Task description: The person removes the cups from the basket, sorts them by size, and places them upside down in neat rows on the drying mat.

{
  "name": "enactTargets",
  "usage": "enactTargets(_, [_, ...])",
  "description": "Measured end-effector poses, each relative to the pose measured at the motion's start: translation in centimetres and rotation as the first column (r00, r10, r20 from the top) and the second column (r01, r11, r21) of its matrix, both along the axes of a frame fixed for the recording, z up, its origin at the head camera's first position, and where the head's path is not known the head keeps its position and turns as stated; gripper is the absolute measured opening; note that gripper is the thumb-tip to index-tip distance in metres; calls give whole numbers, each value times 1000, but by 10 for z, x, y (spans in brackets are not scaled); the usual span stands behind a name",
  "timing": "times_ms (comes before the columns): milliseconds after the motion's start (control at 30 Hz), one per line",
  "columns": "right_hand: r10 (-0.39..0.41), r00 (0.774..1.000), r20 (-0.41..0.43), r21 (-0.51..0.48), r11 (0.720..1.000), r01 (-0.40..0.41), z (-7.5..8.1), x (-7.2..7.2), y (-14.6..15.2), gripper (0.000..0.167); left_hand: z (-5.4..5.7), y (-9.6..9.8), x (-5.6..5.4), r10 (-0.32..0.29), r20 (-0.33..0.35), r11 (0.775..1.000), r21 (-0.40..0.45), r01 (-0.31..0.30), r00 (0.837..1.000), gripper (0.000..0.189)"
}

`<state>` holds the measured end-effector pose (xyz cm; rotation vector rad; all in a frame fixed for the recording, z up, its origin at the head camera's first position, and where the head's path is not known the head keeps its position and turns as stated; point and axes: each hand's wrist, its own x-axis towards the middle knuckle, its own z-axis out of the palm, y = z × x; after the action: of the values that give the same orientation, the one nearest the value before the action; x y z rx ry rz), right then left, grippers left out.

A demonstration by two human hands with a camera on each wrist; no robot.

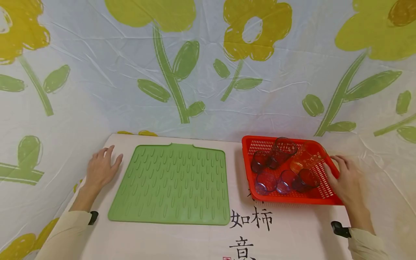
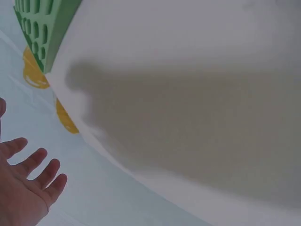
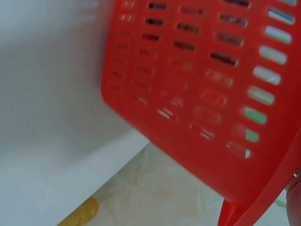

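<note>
A red plastic basket [image 1: 269,198] with slotted sides is at the right of the table, with several clear drinking glasses in it. A taller glass [image 1: 282,153] leans near its back wall, and a shorter tumbler [image 1: 307,179] lies near the front right. My right hand [image 1: 351,180] grips the basket's right rim, thumb toward the inside; in the right wrist view only a bit of it shows beside the rim. Off the left edge of a green ridged drying mat [image 1: 172,184], my left hand [image 1: 102,168] is held with fingers spread, holding nothing.
The pale table cover [image 1: 156,240] bears black brush characters [image 1: 250,218] in front of the basket. A flower-printed cloth [image 1: 208,79] hangs behind the table and along both sides. The mat lies flat at the left and middle of the table.
</note>
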<state>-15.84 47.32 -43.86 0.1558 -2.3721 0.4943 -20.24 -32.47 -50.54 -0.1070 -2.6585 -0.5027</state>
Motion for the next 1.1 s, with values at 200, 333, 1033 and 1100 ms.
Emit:
enactTargets(200, [33,999,30,-58,998,-31,-1,5,-10,39,3,9,4,2,59,997,75,-7,998,57])
enactTargets(333, [58,998,16,-66,996,-57,-2,7,-16,38,4,15,7,4,102,993,117,-15,995,58])
enactTargets(1033, [230,885,406,-129,973,-193,-12,19,-18,65,3,45,22,-73,156,941,338,16,985,58])
enactTargets(1100, [263,862,433,-133,965,-228,-12,19,-16,72,3,49,23,-83,160,934,356,21,984,59])
